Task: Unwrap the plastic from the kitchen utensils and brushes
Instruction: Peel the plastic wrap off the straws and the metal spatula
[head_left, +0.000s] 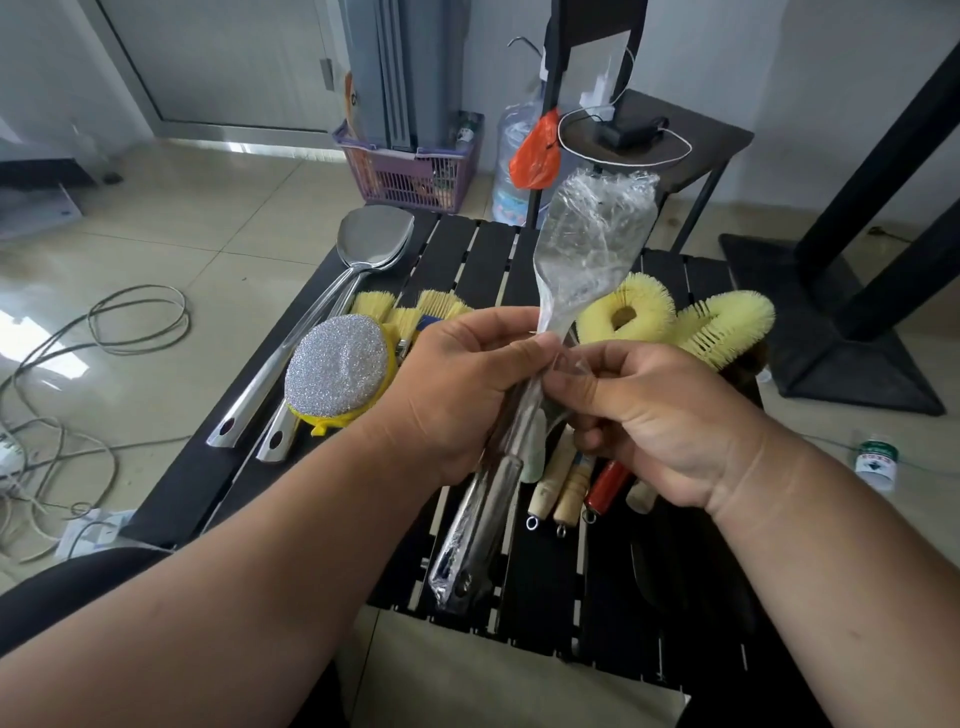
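**Wrapped spatula held above slatted surface**

A plastic-wrapped spatula (587, 249) is gripped by the left hand (457, 384) and its plastic is pinched by the right hand (660, 415). Two bare spatulas (374, 234) lie at ten o'clock on the surface (467, 249); brush handles (566, 488) are partly hidden.

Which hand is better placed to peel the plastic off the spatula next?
Right. The right hand already pinches loose plastic wrap at the neck of the spatula, while the left hand grips its handle to steady it.
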